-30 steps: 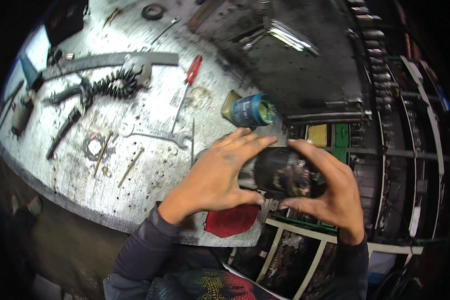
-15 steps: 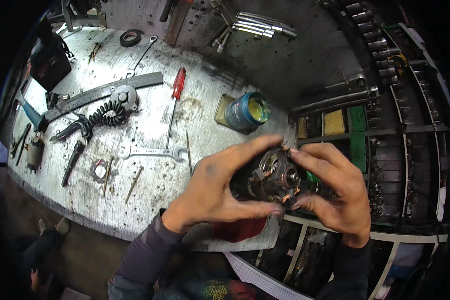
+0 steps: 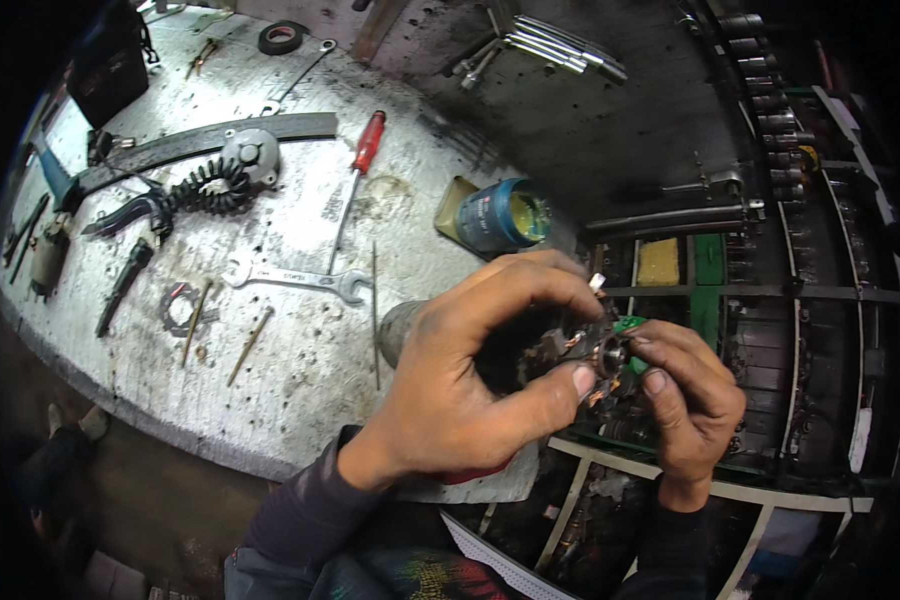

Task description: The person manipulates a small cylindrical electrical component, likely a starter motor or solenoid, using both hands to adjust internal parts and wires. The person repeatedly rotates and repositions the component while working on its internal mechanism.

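Observation:
My left hand point(image 3: 470, 370) wraps round a dark, greasy electric motor point(image 3: 560, 350), its brush end with copper leads and a round shaft end turned to the right. The left thumb presses on the near side of that end and the fingers curl over its top. A grey cylindrical section point(image 3: 398, 332) shows behind the left hand; whether it joins the motor is hidden. Just right of the shaft end, my right hand point(image 3: 695, 400) has its fingertips and thumb drawn together. Anything small between them is too dark to make out. The motor is held up over the bench's right edge.
On the worn bench point(image 3: 300, 370) lie an open-end wrench point(image 3: 295, 277), a red-handled screwdriver point(image 3: 368, 140), long bolts point(image 3: 250, 345), a coiled black cable point(image 3: 210, 190) and black tape point(image 3: 282, 38). An open blue grease tub point(image 3: 500, 215) stands behind my hands. Sockets point(image 3: 770, 100) line the right.
My left hand has closed further over the motor, its thumb moving onto the brush end. My right hand has let go of the rim and drawn its fingertips together by the shaft. The view has shifted slightly.

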The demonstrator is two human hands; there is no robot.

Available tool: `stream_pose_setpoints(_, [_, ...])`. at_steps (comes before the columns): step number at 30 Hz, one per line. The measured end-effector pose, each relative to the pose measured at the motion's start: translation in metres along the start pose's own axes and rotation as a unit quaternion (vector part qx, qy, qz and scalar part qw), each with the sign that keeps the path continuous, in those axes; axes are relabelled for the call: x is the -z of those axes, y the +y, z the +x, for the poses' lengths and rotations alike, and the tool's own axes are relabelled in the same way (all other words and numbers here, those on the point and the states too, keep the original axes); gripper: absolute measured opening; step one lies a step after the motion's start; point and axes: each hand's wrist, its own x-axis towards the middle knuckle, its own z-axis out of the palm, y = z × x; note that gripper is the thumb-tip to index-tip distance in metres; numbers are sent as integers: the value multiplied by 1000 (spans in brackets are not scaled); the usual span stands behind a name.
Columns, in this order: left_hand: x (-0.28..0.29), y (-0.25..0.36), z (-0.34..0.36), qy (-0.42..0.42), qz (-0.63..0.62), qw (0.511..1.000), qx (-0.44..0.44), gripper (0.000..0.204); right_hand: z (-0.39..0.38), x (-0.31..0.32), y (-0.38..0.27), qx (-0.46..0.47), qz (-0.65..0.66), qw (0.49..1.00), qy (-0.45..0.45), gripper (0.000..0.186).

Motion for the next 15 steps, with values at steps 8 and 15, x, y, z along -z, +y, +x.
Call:
stream_pose_setpoints(8, [-7,10,7,30,49,998,22,45,0,-7,8,31,-10,999,5,19])
stream_pose_setpoints(15, [5,24,25,-41,19,995,86,57,8,11,3,42,19,999,-2,40])
